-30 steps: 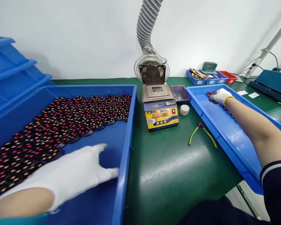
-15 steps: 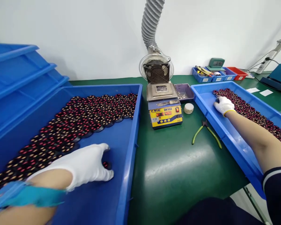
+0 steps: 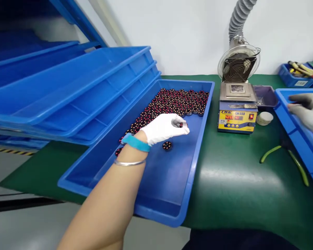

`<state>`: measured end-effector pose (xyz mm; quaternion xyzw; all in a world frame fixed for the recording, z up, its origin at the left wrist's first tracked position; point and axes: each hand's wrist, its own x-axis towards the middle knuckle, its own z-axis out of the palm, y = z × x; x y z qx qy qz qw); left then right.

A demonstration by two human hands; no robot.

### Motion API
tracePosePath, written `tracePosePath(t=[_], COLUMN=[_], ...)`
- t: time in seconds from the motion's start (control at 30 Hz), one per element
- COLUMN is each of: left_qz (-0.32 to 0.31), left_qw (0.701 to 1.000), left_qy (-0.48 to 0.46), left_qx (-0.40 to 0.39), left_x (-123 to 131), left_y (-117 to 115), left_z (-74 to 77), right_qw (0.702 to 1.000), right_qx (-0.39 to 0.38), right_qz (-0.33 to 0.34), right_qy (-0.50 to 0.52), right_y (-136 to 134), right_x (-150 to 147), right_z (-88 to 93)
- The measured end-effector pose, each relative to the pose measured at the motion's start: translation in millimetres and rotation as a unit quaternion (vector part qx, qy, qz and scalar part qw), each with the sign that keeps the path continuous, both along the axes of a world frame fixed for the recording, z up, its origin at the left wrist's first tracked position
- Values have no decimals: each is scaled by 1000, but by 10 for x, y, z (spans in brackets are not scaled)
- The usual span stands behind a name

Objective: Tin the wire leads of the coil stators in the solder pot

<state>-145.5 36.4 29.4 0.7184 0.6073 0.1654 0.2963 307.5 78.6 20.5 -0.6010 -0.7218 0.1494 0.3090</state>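
My left hand [image 3: 165, 127], in a white glove, hovers inside the left blue tray [image 3: 195, 149] and pinches a small round black-and-red part [image 3: 181, 124] between its fingertips. One loose part [image 3: 167, 146] lies on the tray floor just below the hand. Several more of these parts [image 3: 177, 102] lie packed together at the tray's far end. My right hand [image 3: 308, 112], gloved and blurred by motion, hangs at the right edge of the view over the right blue tray [image 3: 294, 130]; its fingers cannot be made out.
A yellow-and-blue solder pot [image 3: 237, 113] stands between the trays, with a fan and grey duct [image 3: 238, 67] behind it. Green-handled pliers [image 3: 284, 152] lie on the green mat. Stacked blue trays [image 3: 75, 90] stand at left. A small blue bin [image 3: 294, 78] holds tools at the back.
The view has swung left. My left hand rose off the tray floor and pinched up one part. My right hand left the parts in the right tray and drew back toward me.
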Motion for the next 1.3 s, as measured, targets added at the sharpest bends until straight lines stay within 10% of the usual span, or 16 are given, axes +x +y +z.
tracePosePath(t=[0.13,0.27,0.43,0.63,0.87,1.0,1.17,1.3], left_qz=[1,-85,-105,-78,-94,-88,-102,-62], left_qw=[961,951,939,902,893,918,973,981], left_qy=[-274,-282,-278,-344,-348,-361,-153,-84], left_qx=[-19,-94,-175,-249,-271,-143,140,161], left_x=[310,652,821,799,925,1023,1127,1140], left_y=[-168,-334,-397,-390,-459,-555,-691,-692], left_z=[73,98,114,81,16,-16,-67,-76], right_qw=[992,926,904,969,929,956,963,948], right_qx=[6,109,131,7,-27,-36,58,146], right_qz=[95,337,343,223,368,290,247,257], right_qy=[-86,-129,-219,-102,0,-23,-87,-121], right_y=[-612,-886,-820,-782,-852,-827,-827,-853], right_x=[-1108,-1690,-1599,-1432,-1505,-1454,-1466,-1444], right_z=[362,432,277,299,320,285,215,203])
